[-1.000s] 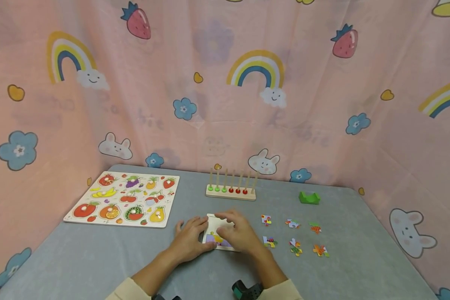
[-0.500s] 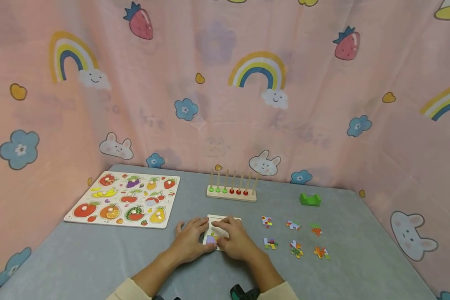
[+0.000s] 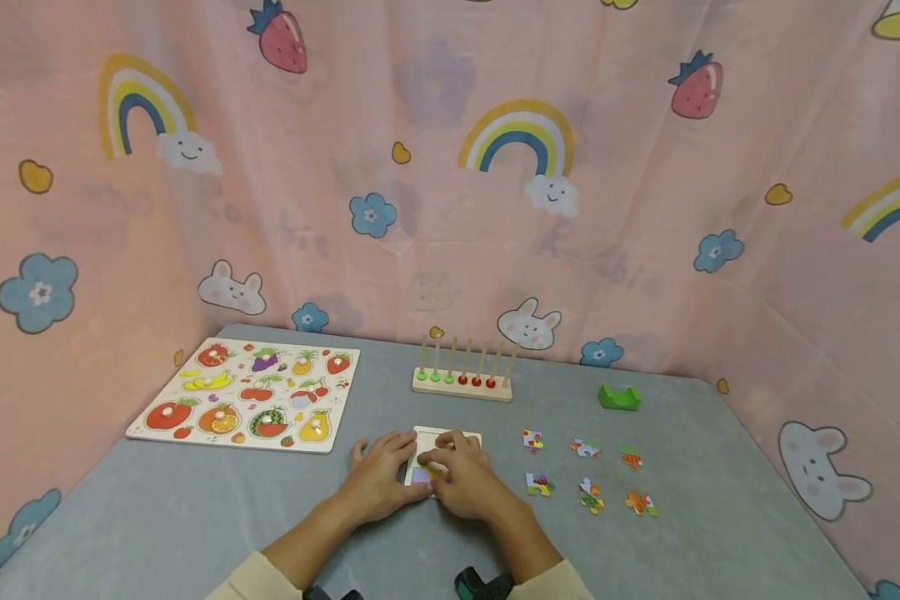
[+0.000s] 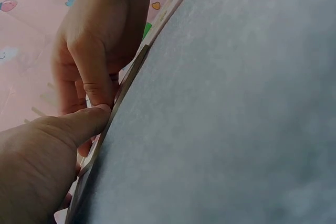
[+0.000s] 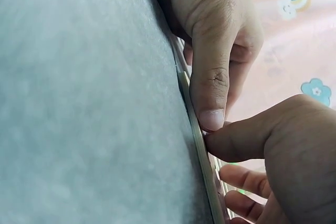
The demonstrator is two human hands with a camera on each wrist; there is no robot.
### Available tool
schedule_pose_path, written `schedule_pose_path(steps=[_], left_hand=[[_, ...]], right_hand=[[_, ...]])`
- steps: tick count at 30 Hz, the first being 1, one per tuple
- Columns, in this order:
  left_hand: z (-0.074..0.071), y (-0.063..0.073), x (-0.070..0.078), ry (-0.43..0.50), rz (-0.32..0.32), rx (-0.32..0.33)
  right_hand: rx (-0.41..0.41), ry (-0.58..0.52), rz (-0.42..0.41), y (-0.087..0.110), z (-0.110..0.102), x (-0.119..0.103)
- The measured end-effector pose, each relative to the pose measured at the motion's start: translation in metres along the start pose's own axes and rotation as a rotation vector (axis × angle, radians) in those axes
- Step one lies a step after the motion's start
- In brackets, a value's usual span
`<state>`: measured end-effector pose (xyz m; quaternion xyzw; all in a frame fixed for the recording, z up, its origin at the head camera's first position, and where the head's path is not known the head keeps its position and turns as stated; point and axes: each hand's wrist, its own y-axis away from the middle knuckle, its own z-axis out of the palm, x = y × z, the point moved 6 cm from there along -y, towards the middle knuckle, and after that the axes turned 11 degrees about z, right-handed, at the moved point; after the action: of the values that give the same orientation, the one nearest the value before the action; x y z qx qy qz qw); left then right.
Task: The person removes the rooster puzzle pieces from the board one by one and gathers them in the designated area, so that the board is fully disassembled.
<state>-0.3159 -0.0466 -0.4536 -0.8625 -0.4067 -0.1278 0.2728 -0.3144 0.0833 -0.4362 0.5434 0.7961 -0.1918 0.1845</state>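
Note:
A small pale wooden puzzle tray point(image 3: 426, 439) lies on the grey table in front of the person, with purple-and-yellow puzzle pieces point(image 3: 420, 475) along its near side. My left hand point(image 3: 378, 477) holds the tray at its left side, the thumb along the near rim. Over the tray's right half, my right hand point(image 3: 465, 482) reaches in with bent fingers, the fingertips down at the pieces and hiding part of them. In the right wrist view both thumbs meet right at the tray's edge point(image 5: 198, 145). Several loose jigsaw pieces point(image 3: 590, 495) lie to the right in two rows.
A fruit peg board point(image 3: 315, 400) lies at the left. Behind the tray stands a wooden counting rack point(image 3: 461, 386) with green and red beads, and a green curved block point(image 3: 618, 397) is at the back right. A dark device point(image 3: 483, 583) shows beside the right forearm.
My right hand has come down from above the tray and shifted slightly left, its fingertips now at the near pieces. The left hand stays at the tray's left side.

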Motion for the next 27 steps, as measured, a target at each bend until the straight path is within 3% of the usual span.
schedule_pose_path(steps=[7, 13, 22, 27], left_hand=[[-0.0019, -0.0008, 0.0005, 0.011, -0.004, 0.003], [-0.0043, -0.0016, 0.0005, 0.014, -0.01, 0.001], [-0.0023, -0.0012, 0.0002, 0.015, 0.003, -0.008], [-0.0007, 0.001, -0.0004, 0.022, 0.001, -0.012]], right_hand=[[0.009, -0.113, 0.043, -0.0012, -0.0007, 0.001], [0.019, -0.129, 0.047, -0.0027, -0.0017, 0.0001], [0.049, -0.091, -0.079, 0.0, -0.0026, -0.0011], [0.025, -0.029, -0.134, 0.0042, -0.0015, -0.004]])
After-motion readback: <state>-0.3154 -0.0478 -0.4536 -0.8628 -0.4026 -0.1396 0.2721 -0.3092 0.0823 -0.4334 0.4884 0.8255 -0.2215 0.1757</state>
